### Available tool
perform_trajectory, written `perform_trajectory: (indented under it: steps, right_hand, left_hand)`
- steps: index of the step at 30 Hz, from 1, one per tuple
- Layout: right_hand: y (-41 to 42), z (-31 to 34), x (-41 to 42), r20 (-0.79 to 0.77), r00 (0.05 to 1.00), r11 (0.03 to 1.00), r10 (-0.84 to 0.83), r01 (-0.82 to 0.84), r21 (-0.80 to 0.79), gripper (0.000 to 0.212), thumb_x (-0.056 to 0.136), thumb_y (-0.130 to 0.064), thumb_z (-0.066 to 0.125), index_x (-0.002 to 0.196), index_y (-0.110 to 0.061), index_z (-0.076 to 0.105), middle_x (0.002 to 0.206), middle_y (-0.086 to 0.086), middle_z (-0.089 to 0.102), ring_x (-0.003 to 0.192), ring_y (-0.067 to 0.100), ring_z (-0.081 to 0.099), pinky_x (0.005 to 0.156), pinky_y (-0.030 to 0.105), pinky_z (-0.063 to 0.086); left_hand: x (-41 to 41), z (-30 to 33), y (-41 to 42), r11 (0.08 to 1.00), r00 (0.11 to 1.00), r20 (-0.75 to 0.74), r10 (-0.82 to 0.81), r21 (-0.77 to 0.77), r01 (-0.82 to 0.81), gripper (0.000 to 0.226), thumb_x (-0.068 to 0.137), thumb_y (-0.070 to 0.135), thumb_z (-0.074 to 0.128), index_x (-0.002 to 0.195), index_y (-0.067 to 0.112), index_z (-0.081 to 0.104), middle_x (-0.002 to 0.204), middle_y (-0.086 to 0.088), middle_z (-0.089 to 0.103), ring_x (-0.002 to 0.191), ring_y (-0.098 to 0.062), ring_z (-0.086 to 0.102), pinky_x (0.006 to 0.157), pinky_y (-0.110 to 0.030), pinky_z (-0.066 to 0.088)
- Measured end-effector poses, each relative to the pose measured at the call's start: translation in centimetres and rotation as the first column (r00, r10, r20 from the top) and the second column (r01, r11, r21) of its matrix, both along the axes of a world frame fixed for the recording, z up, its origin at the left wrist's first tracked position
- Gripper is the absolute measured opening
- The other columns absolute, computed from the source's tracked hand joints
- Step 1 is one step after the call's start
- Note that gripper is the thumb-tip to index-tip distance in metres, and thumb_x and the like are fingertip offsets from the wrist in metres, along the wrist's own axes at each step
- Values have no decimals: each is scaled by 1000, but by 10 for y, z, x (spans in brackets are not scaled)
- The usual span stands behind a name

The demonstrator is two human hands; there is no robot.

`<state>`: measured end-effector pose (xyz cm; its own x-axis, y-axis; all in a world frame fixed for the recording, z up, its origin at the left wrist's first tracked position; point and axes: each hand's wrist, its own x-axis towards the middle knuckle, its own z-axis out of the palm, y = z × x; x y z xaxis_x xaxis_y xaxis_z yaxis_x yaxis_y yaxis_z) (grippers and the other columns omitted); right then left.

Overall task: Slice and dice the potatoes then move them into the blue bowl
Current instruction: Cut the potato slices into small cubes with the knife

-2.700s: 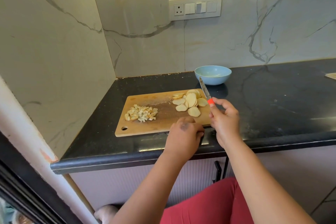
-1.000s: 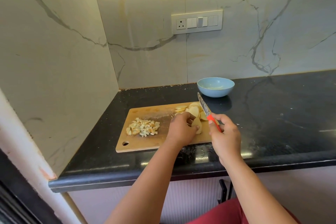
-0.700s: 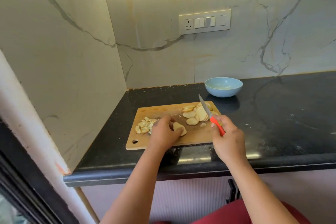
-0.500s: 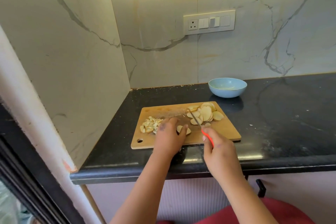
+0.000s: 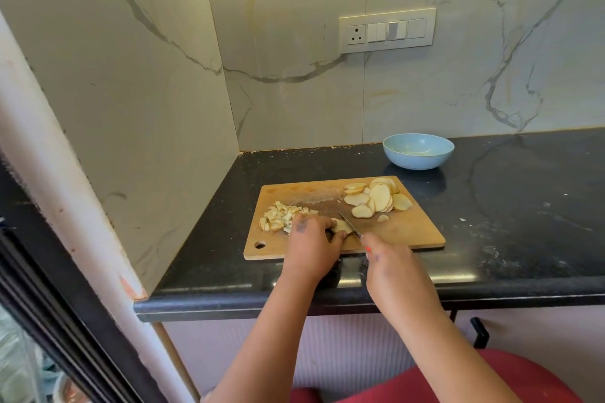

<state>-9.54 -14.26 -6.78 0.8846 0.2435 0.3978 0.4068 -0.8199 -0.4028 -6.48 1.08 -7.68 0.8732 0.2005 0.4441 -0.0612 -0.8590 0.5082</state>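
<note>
Countertop's cutting board [image 5: 409,232]: knife [image 5: 349,228] now lowered onto the held slice [image 5: 342,226].

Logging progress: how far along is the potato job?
Done: a diced pile lies at the board's left. In hand: left hand holds a slice, right hand brings the knife to it. Left: the slices undiced; bowl holds no potato.

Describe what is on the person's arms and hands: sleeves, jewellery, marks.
Both forearms are bare, with no sleeve, watch or bracelet in view. The left hand has a dark smudge-like mark on its back near the knuckles. The right hand shows a smaller dark mark on its back. No rings can be made out.
</note>
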Motion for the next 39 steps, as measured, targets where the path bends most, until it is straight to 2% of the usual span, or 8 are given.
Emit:
perform_trajectory:
  steps: [7,11,18,21,27,30,36,39]
  right_hand:
    - [0,-5,5,133,991,999,4,-11,51,19,97,-15,47,112,-22,55,60,-6,51,48,10,46,40,23,29]
    - [-10,-8,0,199,977,977,76,-113,178,18,94,-15,53,109,-20,63,62,-4,60,50,13,53,42,34,45]
    - [-1,-3,2,27,999,1000,18,-17,-16,26,96,-10,46,114,-25,57,74,-3,61,62,14,58,52,34,52]
    - [8,4,5,33,999,994,-17,21,-104,28,98,-10,42,118,-27,51,71,-5,55,59,13,51,43,25,35]
    - [0,-6,2,145,989,998,26,-33,47,21,96,-14,51,114,-20,60,60,-6,54,47,10,47,39,18,28]
    - [-6,-7,-1,197,976,988,90,-112,105,19,92,-12,58,109,-19,64,58,-8,55,46,8,45,41,13,21]
    - [-2,-5,0,114,991,997,69,-66,-31,22,96,-15,49,113,-24,59,70,-4,62,58,14,58,48,29,49]
    - [5,2,3,65,997,991,36,-27,-131,24,98,-12,43,115,-25,53,70,-4,58,58,13,54,44,28,43]
  left_hand:
    - [-2,0,-1,1000,1000,13,-5,27,5,28,92,39,63,105,15,70,94,1,69,106,-23,54,96,-28,35]
    - [-3,2,-1,1000,1000,21,-7,27,7,28,93,39,62,103,15,70,94,1,69,106,-23,53,97,-29,33]
    - [-5,6,-3,1000,999,41,-16,28,15,23,93,35,63,91,14,70,83,-1,68,89,-21,50,100,-33,34]
    - [-8,8,-3,999,999,37,-12,41,11,23,94,35,61,88,14,68,81,-1,67,83,-17,43,98,-32,34]
    - [-13,9,-4,1000,1000,-7,-3,29,3,30,96,37,58,112,14,69,101,-1,70,114,-22,44,92,-31,38]
    - [-13,10,-3,1000,999,-31,-14,23,14,31,96,37,58,115,16,68,104,0,70,115,-22,43,90,-31,38]
    - [-12,10,-2,1000,1000,-29,-10,-2,10,27,96,36,59,111,15,69,104,-1,69,114,-21,43,89,-30,39]
    - [-11,9,-2,1000,999,-42,-3,-2,3,27,95,38,59,110,17,69,103,-1,69,113,-20,43,89,-29,37]
